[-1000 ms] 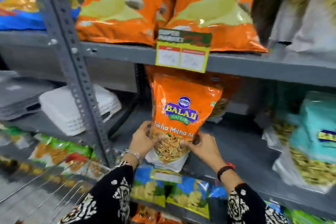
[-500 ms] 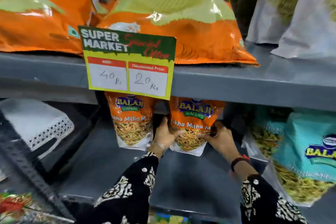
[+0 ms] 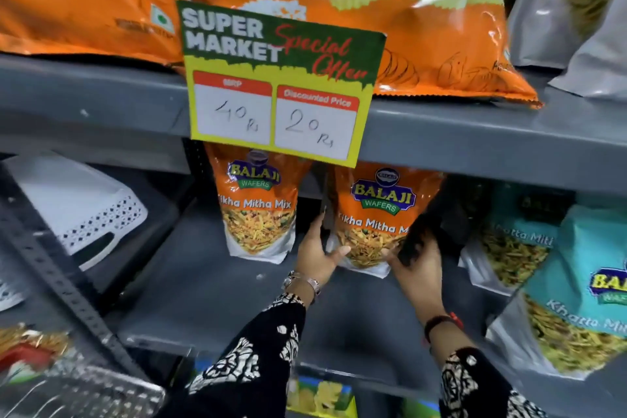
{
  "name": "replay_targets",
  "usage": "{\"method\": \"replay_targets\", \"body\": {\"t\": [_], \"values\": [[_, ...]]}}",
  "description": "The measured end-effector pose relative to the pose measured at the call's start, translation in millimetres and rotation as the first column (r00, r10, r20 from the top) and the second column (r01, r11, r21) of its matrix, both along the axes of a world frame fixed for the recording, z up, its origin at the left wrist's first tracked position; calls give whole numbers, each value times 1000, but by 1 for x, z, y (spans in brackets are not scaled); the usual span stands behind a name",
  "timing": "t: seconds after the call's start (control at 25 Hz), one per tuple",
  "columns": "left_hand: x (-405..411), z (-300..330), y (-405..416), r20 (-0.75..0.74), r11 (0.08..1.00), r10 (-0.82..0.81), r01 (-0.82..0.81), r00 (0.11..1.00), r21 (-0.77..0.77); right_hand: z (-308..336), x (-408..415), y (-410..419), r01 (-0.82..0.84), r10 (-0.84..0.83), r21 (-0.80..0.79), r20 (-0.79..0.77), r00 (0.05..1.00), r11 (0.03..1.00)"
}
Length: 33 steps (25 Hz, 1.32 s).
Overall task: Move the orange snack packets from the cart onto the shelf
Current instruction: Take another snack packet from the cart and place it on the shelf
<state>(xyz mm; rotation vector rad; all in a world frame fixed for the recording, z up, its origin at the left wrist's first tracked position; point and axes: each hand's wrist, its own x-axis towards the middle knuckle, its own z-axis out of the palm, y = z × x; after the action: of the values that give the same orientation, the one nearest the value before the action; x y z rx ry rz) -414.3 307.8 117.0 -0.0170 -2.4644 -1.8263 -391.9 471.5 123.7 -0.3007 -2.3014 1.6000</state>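
Note:
An orange Tikha Mitha Mix packet [image 3: 380, 214] stands upright at the back of the grey middle shelf [image 3: 210, 285]. My left hand [image 3: 317, 253] holds its lower left edge and my right hand [image 3: 415, 268] holds its lower right corner. A second orange packet of the same kind [image 3: 258, 204] stands upright just to its left, apart from my hands. The tops of both packets are hidden behind the shelf above and its price card. The wire cart's corner [image 3: 101, 394] shows at the bottom left.
A yellow-green price card [image 3: 278, 78] hangs from the upper shelf edge [image 3: 458, 132], which carries large orange bags [image 3: 390, 20]. Teal snack packets [image 3: 583, 285] crowd the right of the middle shelf. White plastic baskets [image 3: 84, 204] lie left, past a slanted perforated upright [image 3: 61, 278].
The packet in my hands has gone from the shelf's front to its back, beside the other orange packet. The view has moved closer in and my hands stay on the packet's lower edges.

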Motion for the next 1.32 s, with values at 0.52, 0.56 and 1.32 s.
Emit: {"method": "replay_targets", "body": {"t": [0.52,0.56,1.32], "values": [[351,-87,-266,78,650,734,-665,675,-368,-73,186,-280,-885,863,262,237,445,385],[382,-98,-281,91,587,778,-669,621,-455,-82,198,-302,-925,881,246,308,359,290],[494,-301,-333,740,569,592,-816,320,-103,-296,277,-482,-931,478,-206,812,-335,-303]]}}
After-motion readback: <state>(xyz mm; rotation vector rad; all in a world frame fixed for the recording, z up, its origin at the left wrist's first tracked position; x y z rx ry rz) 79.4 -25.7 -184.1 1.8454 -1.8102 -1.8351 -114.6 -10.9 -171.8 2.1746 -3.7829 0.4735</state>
